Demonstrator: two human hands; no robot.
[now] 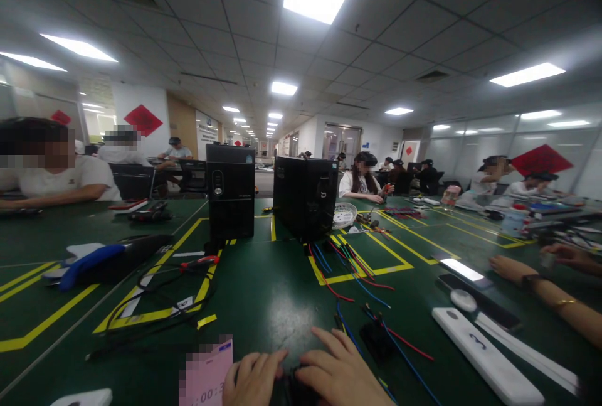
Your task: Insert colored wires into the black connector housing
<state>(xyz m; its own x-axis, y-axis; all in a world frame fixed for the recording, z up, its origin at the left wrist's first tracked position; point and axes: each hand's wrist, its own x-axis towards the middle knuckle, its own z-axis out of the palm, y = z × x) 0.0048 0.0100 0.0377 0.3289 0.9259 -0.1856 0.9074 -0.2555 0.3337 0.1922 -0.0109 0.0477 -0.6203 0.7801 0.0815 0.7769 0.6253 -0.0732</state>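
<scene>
Both my hands rest close together at the bottom edge of the green table [263,293]. My left hand [251,381] has its fingers curled, and my right hand [341,371] lies flat with fingers spread. Between them sits a small dark object [294,387], mostly hidden; I cannot tell whether either hand grips it. Red and blue wires [367,305] run from beside my right hand toward a black computer case [305,196]. A pink timer-like device [207,378] lies just left of my left hand.
A second black case [230,189] stands centre-left. Black cables [150,305] and a blue-and-black tool [103,261] lie left. White bars [484,359] and a phone [463,271] lie right, by another person's forearm [550,296]. Several people sit around the tables.
</scene>
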